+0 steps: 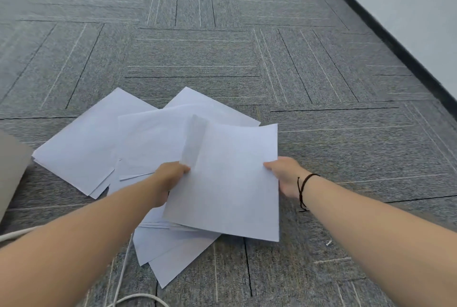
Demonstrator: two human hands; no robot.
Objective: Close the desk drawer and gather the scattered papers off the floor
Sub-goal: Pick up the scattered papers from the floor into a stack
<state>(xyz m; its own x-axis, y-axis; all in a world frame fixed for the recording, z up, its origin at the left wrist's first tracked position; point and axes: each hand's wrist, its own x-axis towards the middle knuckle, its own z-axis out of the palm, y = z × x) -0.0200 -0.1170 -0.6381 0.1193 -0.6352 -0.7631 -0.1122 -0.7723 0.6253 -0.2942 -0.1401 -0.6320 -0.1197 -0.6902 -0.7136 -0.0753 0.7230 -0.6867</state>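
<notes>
Several white paper sheets (86,143) lie fanned out and overlapping on the grey carpet, left of centre. One white sheet (235,183) is lifted above the pile and tilted toward me. My left hand (170,178) grips its left edge, where the paper curls up. My right hand (286,175), with a dark cord bracelet on the wrist, pinches its right edge. More sheets (170,254) stick out below the held sheet near my left forearm. No desk drawer is in view.
A grey-beige furniture corner (11,170) stands at the left edge, next to the papers. A white cable (123,272) runs across the carpet at the bottom left. A white wall with a dark skirting (385,27) runs along the right.
</notes>
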